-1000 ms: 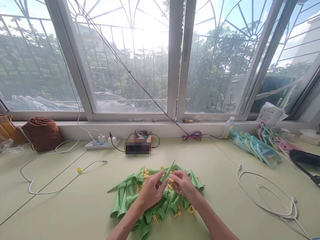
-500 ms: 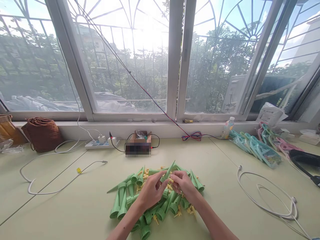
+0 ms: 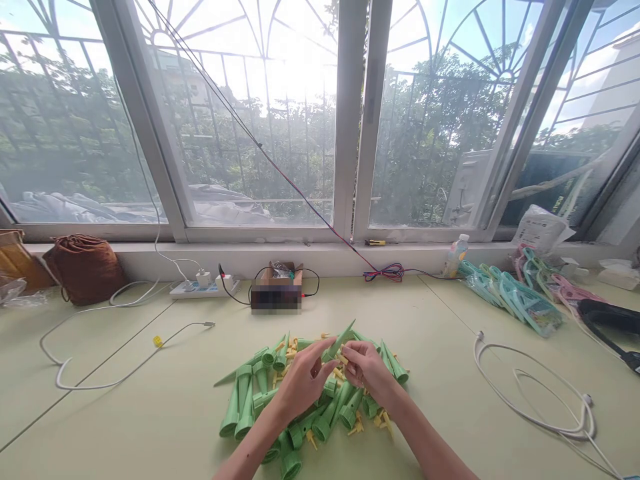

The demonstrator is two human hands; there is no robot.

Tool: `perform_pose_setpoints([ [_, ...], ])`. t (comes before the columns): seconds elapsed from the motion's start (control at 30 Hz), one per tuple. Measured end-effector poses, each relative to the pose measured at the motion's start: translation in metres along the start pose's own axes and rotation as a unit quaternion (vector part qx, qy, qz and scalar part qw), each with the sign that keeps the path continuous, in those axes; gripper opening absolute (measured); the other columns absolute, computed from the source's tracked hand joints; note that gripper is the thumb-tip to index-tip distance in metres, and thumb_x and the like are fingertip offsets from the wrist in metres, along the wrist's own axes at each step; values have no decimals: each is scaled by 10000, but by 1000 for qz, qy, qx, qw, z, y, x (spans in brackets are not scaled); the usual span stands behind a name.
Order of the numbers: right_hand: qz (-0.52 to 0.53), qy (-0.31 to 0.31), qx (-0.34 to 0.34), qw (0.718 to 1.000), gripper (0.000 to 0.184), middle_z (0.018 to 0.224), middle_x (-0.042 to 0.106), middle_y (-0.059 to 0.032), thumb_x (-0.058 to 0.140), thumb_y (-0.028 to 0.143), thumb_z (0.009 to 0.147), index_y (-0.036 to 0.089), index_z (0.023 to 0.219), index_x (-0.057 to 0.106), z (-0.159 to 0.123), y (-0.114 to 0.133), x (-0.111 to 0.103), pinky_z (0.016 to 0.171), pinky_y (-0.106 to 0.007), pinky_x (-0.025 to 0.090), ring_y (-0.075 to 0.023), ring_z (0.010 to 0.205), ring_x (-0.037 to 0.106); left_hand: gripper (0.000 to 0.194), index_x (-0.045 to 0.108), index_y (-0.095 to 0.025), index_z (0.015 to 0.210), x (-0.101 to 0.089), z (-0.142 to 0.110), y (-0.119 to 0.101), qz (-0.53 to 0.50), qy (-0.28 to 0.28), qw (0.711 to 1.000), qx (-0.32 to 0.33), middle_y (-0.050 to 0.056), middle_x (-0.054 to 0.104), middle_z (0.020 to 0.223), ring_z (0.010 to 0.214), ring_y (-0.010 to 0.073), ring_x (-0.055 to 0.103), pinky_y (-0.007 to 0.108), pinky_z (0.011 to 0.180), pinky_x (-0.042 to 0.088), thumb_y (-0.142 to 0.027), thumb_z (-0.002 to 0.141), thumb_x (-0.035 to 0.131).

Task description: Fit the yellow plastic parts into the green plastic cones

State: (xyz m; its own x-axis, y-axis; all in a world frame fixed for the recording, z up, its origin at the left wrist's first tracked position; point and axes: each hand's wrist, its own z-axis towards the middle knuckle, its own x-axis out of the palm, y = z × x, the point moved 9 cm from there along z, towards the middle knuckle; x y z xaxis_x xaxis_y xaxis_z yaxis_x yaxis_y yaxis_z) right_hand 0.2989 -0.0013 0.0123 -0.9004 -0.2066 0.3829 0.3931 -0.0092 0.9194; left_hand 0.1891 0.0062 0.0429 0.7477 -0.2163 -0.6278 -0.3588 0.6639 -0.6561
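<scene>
My left hand (image 3: 309,375) is closed around a green plastic watering spike (image 3: 341,339), its pointed end tilted up and to the right. In my right hand (image 3: 369,365), thumb and fingers pinch a small yellow valve piece (image 3: 343,358) close against the side of that spike. Whether the two parts touch or fit together cannot be made out. Under and around both hands lies a pile of green spikes (image 3: 244,410) with wide collared ends. Small yellow pieces (image 3: 358,425) are scattered among them, partly hidden by my hands.
Behind the pile stand a small box (image 3: 284,272) and a white power strip (image 3: 203,288). White cables (image 3: 530,427) lie at both sides. A brown pouch (image 3: 87,270), a bottle (image 3: 457,255) and turquoise plastic hangers (image 3: 520,300) sit along the window sill.
The spike in my left hand has tipped slightly further right. My right fingers have shifted a little on the yellow piece; the pile looks the same.
</scene>
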Motion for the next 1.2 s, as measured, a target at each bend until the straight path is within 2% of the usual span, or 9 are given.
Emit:
perform_pose_setpoints([
  [0.3, 20, -1, 7, 1000, 419, 449, 400, 80, 733, 489, 754, 166, 599, 516, 1, -1, 1, 335, -201, 183, -45, 334, 336, 400, 505, -232, 1336, 0, 1, 2, 3, -4, 1000, -9, 52, 674, 962, 541, 100, 468, 229, 574, 444, -328, 948, 480],
  [0.53, 12, -8, 10, 1000, 421, 453, 416, 74, 727, 493, 761, 163, 600, 521, 0, -3, -1, 336, -204, 196, -48, 335, 360, 416, 527, -180, 1306, 1, 1, 4, 11, -3, 1000, -24, 7, 613, 716, 501, 102, 418, 219, 524, 396, -373, 939, 493],
  [0.77, 12, -7, 8, 1000, 416, 453, 417, 72, 715, 478, 777, 168, 589, 511, 1, -3, 0, 333, -208, 190, -47, 327, 355, 439, 523, -158, 1301, 1, 1, 2, 22, 5, 999, -26, -35, 527, 623, 494, 98, 394, 204, 507, 345, -399, 936, 487],
  [1.2, -9, -6, 11, 1000, 385, 451, 397, 73, 686, 463, 793, 170, 594, 536, 0, -4, 0, 333, -212, 187, -52, 336, 349, 404, 561, -154, 1257, -3, 2, -6, 23, -2, 1000, -3, -51, 488, 584, 483, 99, 409, 203, 502, 335, -378, 924, 511],
])
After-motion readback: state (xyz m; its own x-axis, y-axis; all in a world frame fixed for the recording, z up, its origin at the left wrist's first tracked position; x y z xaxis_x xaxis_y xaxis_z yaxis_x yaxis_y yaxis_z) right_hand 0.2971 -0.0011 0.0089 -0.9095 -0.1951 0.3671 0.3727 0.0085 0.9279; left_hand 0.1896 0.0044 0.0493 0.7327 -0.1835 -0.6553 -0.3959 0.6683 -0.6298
